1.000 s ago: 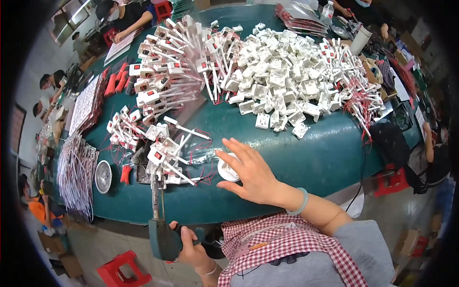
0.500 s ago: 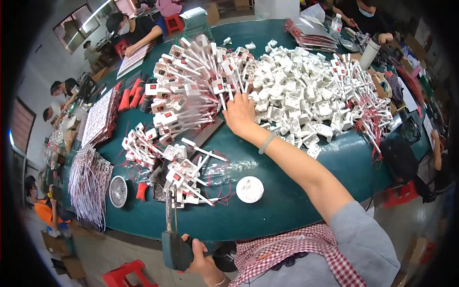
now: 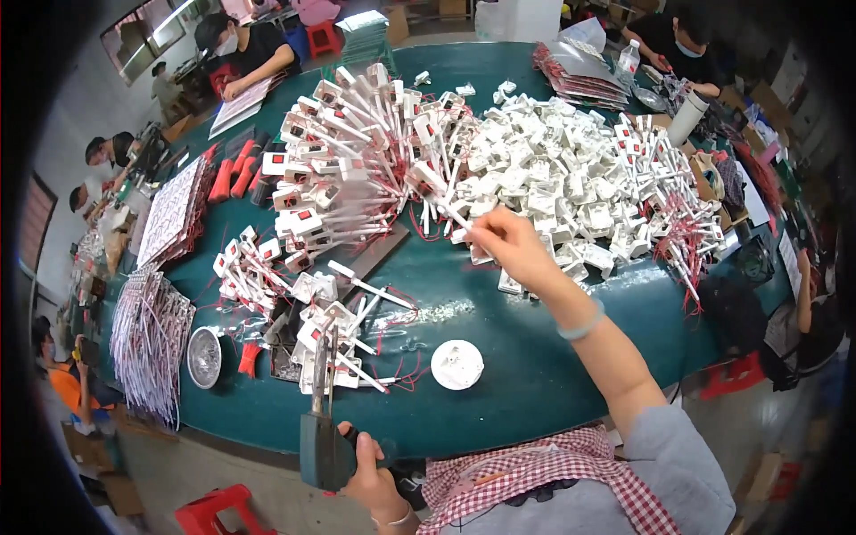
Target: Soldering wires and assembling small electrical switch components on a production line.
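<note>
In my left hand (image 3: 373,477), at the table's near edge, is a dark green soldering gun (image 3: 323,448), its long metal tip pointing away from me. That tip reaches over a small cluster of white plastic housings (image 3: 314,332) with red switches and white tubes. My right hand (image 3: 513,248) pinches the end of a white tube (image 3: 457,217), which leads up-left to a white switch housing (image 3: 426,181), blurred by motion. Behind it lies a large heap of tubed housings (image 3: 343,152) with red wires. A heap of plain white housings (image 3: 548,174) lies just beyond my right hand.
A round white part (image 3: 457,365) lies on the green table (image 3: 428,423). To the left are a metal bowl (image 3: 204,358), bundled white tubes (image 3: 147,352) and stacked sheets (image 3: 171,214). A white bottle (image 3: 687,118) stands far right. Several people sit around the table.
My right hand has moved from the heap's edge rightward and nearer to me, drawing out a tubed switch housing. My left hand still grips the soldering gun.
</note>
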`<state>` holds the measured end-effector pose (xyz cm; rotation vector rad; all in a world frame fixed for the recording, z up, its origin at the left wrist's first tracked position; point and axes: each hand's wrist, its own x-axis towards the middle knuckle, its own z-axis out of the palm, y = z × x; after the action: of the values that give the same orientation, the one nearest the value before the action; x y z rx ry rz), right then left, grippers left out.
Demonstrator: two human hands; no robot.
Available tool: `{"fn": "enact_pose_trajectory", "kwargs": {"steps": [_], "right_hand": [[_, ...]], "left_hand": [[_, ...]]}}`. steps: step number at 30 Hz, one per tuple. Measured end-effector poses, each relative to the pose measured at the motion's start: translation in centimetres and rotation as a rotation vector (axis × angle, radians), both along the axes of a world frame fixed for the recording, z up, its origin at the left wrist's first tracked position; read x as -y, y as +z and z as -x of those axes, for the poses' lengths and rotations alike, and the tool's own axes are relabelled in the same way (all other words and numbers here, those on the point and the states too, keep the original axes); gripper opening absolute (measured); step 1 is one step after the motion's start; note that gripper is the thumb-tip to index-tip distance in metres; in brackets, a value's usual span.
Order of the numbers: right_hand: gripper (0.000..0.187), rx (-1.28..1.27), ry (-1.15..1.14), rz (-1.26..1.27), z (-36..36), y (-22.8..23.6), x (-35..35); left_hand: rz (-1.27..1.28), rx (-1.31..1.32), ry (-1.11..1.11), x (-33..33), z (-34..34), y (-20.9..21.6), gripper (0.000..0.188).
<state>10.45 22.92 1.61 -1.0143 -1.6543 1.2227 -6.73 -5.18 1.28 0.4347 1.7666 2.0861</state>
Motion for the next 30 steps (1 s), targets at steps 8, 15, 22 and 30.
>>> {"fn": "enact_pose_trajectory", "kwargs": {"steps": [8,15,22,30], "right_hand": [[0.021,-0.171,0.275,0.413,-6.9,1.8,9.5],[0.016,-0.224,0.332,0.448,-8.8,0.7,14.1],[0.015,-0.166,0.469,0.34,-9.0,-0.5,15.5],[0.016,0.084,0.207,-0.207,-6.5,2.9,15.2]], "left_hand": [[-0.12,-0.058,-0.229,-2.6,-2.1,1.3,0.026],[-0.096,-0.007,-0.321,-5.2,-4.5,1.3,0.034],[-0.167,-0.146,-0.34,-5.8,-5.4,1.7,0.031],[-0.085,-0.239,-0.325,-5.5,-6.1,1.3,0.035]]}}
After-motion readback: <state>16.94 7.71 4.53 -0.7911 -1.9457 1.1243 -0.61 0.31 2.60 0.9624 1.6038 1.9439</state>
